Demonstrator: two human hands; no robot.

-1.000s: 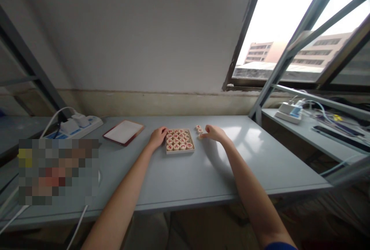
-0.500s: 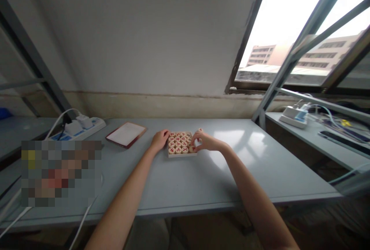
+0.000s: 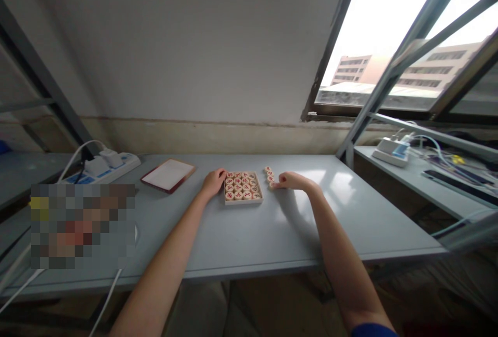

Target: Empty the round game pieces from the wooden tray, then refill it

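Observation:
A shallow white box [image 3: 244, 202] on the desk holds rows of round Chinese chess pieces [image 3: 238, 188] with red characters. My left hand [image 3: 213, 183] is at the box's left side, its fingers closed against the edge. To the right of the box, a short column of Chinese chess pieces [image 3: 270, 173] lies on the desk. My right hand [image 3: 292, 181] is closed at the near end of this column, pinching a Chinese chess piece [image 3: 272, 185] at desk level. Its fingers partly hide that piece.
A flat white panel with a reddish-brown edge [image 3: 168, 176] lies on the desk [image 3: 241, 238] to the left. Behind it stands a white power strip [image 3: 123, 162] with plugs and cables. A pixelated patch covers the left front. Metal frame posts [image 3: 348, 142] rise at the right.
My right hand has moved right, from the box's near right corner to the column, taking a Chinese chess piece out. My left hand stays at the box's left edge.

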